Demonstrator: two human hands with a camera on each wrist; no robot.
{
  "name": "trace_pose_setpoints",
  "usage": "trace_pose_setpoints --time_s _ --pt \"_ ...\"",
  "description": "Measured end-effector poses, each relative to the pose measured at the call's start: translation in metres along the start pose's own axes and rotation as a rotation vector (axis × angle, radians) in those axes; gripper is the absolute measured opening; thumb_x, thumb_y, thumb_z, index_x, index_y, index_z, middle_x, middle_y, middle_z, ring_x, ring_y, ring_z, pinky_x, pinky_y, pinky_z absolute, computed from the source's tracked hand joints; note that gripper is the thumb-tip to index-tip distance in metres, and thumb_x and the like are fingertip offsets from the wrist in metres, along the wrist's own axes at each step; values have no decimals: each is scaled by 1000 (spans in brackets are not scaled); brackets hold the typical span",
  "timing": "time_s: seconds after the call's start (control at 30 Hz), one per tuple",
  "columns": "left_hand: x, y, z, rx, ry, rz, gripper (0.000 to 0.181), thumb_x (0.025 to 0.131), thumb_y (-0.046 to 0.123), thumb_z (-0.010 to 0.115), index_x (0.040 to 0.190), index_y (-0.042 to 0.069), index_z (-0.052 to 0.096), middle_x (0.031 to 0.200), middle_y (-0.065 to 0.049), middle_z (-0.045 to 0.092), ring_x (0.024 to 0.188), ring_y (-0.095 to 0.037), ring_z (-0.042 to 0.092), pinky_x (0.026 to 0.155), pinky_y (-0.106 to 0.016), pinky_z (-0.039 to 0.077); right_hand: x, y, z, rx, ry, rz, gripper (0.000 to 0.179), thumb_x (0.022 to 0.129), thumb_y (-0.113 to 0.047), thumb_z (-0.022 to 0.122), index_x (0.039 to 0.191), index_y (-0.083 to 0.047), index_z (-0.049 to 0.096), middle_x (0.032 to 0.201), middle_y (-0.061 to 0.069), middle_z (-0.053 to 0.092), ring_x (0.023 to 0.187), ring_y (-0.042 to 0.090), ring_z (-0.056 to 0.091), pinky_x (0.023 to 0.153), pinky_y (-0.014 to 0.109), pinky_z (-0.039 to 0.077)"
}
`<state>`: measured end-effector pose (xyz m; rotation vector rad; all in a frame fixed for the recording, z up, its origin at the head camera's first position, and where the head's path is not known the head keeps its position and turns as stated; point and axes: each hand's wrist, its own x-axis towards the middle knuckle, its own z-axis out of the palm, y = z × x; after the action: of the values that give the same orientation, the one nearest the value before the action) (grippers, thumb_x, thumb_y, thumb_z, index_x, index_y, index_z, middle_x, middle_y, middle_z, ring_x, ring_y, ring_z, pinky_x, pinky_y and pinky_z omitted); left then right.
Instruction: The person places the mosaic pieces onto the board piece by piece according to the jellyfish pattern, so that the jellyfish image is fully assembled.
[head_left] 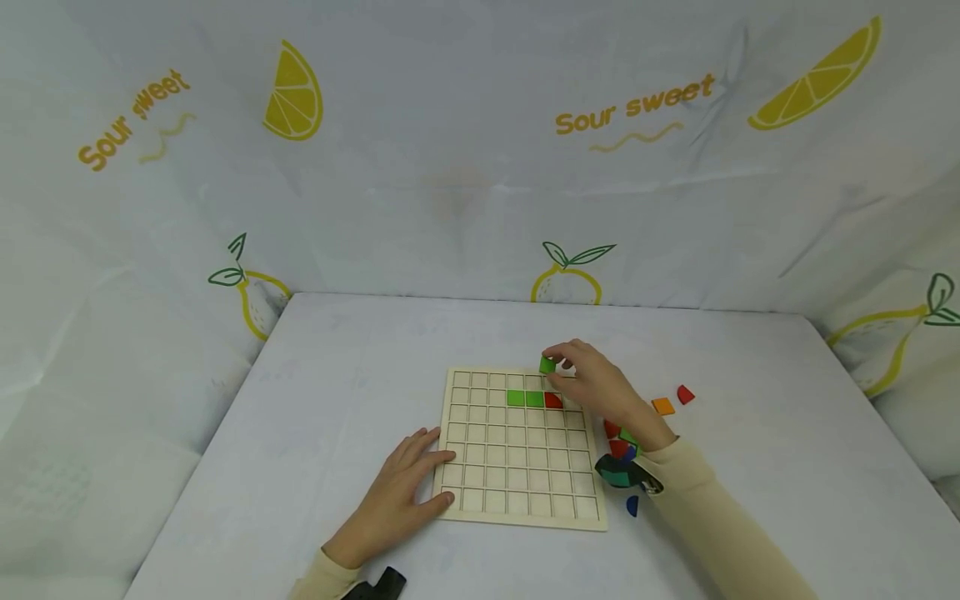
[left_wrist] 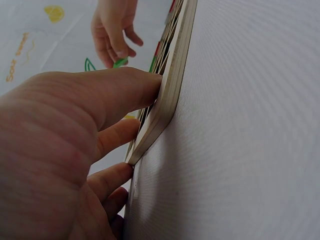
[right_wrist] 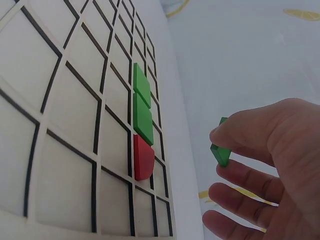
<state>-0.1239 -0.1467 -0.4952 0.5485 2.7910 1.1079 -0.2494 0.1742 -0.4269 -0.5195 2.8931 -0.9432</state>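
Observation:
A pale wooden grid board (head_left: 525,522) lies flat on the table. Two green square tiles (head_left: 525,398) and a red tile with one rounded corner (head_left: 552,401) sit side by side in its second row from the far edge. My right hand (head_left: 596,385) is raised over the far edge, pinching a green tile (right_wrist: 221,145) between thumb and fingertips; in the right wrist view this tile is clear of the grid. At the near left of the board, my left hand (head_left: 397,492) rests with thumb and index fingertip on the frame, fingers fairly straight.
Right of the board lies a loose group of red tiles (head_left: 618,448), green and blue pieces, partly hidden by the right wrist. An orange square tile (head_left: 663,406), a red tile (head_left: 685,394) and a blue tile (head_left: 632,505) lie apart. White printed cloth (head_left: 450,208) hangs behind the table.

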Motion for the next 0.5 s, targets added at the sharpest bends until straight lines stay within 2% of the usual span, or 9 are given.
trace_pose_setpoints --time_s 0.33,0.5 --pt "0 0 -1 -3 4 11 48 89 27 75 134 17 62 162 -8 38 155 -38 25 122 -65 23 9 -14 13 13 -14 -87 35 98 -22 65 131 -11 64 123 6 64 112 27 60 89 44 55" --pt "-1 -1 -1 1 1 15 49 89 27 75 135 17 62 163 -8 38 155 -37 25 122 -64 23 12 -20 20 -21 -26 -129 33 98 -21 64 130 -11 65 121 5 64 111 26 60 88 42 54"
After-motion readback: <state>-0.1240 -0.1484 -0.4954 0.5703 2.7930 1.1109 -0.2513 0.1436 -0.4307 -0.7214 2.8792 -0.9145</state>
